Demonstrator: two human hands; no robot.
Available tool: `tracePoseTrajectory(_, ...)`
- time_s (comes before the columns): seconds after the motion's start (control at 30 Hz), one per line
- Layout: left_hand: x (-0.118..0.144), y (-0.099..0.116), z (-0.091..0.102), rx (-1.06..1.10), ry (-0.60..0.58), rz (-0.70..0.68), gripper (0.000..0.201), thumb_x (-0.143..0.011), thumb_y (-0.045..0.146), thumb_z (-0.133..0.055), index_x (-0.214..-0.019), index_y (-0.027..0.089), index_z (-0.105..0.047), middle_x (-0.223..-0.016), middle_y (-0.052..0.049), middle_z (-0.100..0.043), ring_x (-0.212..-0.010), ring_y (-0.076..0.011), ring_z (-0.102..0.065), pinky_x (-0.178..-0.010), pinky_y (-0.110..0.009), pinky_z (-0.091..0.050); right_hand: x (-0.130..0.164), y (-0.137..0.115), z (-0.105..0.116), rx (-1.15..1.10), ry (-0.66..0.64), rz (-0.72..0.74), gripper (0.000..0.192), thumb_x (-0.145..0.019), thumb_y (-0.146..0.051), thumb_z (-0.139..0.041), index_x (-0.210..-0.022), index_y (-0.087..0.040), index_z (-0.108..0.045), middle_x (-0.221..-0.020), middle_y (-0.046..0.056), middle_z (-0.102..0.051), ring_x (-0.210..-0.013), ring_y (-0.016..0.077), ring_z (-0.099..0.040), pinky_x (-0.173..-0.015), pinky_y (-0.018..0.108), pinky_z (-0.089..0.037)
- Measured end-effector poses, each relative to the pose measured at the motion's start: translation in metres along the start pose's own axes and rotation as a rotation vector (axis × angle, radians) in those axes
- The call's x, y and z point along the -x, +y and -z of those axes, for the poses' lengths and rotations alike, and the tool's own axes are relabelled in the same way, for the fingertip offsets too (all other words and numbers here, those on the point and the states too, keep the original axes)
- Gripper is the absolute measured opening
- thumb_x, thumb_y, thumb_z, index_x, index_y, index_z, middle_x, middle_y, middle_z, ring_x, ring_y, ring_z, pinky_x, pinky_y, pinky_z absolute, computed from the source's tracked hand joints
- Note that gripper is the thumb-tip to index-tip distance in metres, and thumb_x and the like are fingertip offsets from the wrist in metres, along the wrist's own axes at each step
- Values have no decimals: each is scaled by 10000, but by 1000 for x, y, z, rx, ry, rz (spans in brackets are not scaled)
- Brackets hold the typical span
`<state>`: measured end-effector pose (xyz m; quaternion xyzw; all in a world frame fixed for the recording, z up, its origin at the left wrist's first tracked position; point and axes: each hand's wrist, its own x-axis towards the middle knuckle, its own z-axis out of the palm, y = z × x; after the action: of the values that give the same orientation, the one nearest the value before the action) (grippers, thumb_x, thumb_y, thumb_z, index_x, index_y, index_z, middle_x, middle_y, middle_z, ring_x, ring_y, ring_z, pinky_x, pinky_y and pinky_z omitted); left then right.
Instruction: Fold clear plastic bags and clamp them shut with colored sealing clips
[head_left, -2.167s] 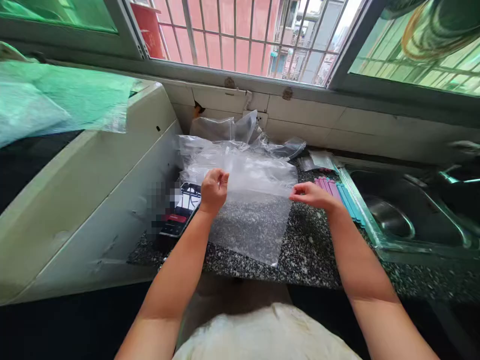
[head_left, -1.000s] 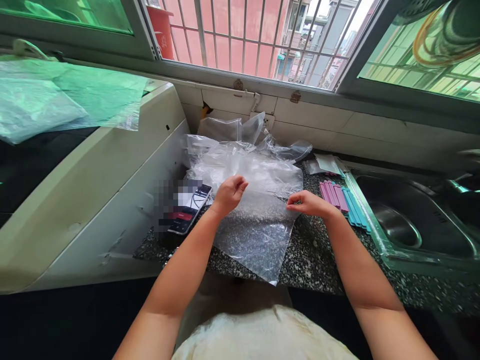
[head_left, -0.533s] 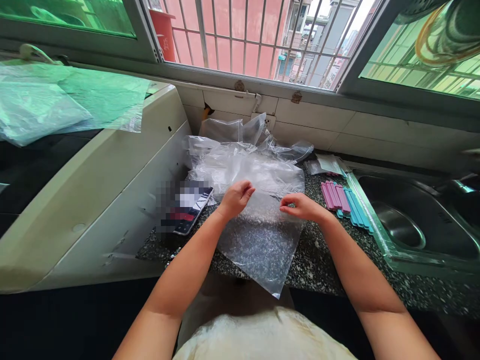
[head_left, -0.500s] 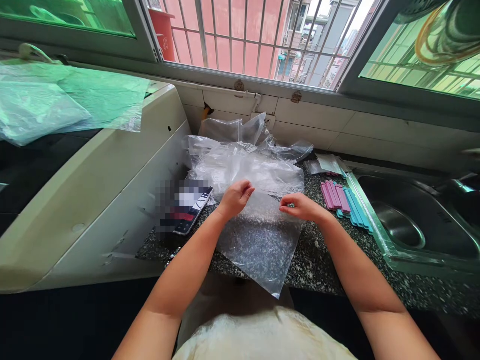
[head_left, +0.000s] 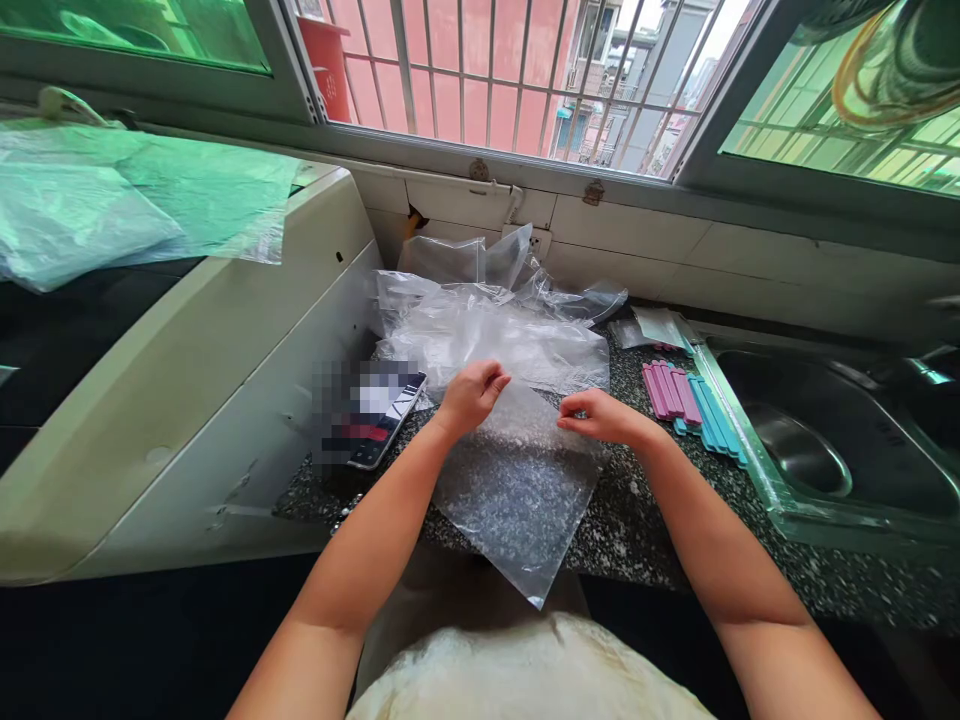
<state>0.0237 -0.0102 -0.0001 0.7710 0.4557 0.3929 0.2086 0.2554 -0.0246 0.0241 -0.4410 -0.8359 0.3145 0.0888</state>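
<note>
Plastic sheet (head_left: 517, 500) pinched in both hands (head_left: 472, 395) (head_left: 598, 415), upper edge lost against film pile (head_left: 480, 322); phone (head_left: 384, 425) part pixelated

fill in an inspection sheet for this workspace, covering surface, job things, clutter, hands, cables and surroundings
Surface: dark speckled countertop, partly covered by plastic.
Job things: one clear plastic sheet or bag spread between the hands, its lowest corner reaching past the counter's front edge.
Clutter: heaped clear plastic behind; phone at left, partly pixelated; pink strips and teal strips at right.
Hands: left hand and right hand both appear pinched on the sheet.
Cables: nothing seen; wall socket partly behind plastic.
Surroundings: sink at right, window bars ahead, pale casing at left.
</note>
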Motion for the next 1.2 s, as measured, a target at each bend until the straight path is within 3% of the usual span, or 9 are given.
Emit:
tracePoseTrajectory(0.3,2,1,-4,-69,-15,-8,187,-813,270,-481,-649,181,-499,-627,-9,-510,-626,-145,-463,-603,-261,-365,0,2,-2,33,-61,-6,185,-721,-265,-522,-582,-144,-542,-534,-33,-478,-549,82,-388,-536,208,-293)
tracePoseTrajectory(0.53,2,2,-7,8,-22,-27,214,-811,278,-491,-625,175,-508,-593,4,-491,-594,-126,-449,-576,-241,-361,2,0,0,20,-101,-21,175,-726,-281,-528,-637,-142,-582,-566,-19,-535,-548,87,-422,-528,207,-309)
tracePoseTrajectory(0.77,4,7,-10,45,-38,-49,218,-810,271,-492,-616,171,-496,-578,13,-472,-572,-115,-430,-559,-234,-352,-2,-5,-4,-37,79,15,161,-747,-267,-527,-664,-147,-595,-614,6,-571,-594,102,-474,-590,225,-361)
tracePoseTrajectory(1.2,4,5,-11,17,-47,-59,214,-809,281,-506,-626,173,-525,-596,1,-505,-596,-127,-451,-563,-242,-362,-2,-4,-9,28,57,44,180,-755,-248,-514,-612,-151,-567,-547,-24,-514,-546,84,-413,-547,213,-310)
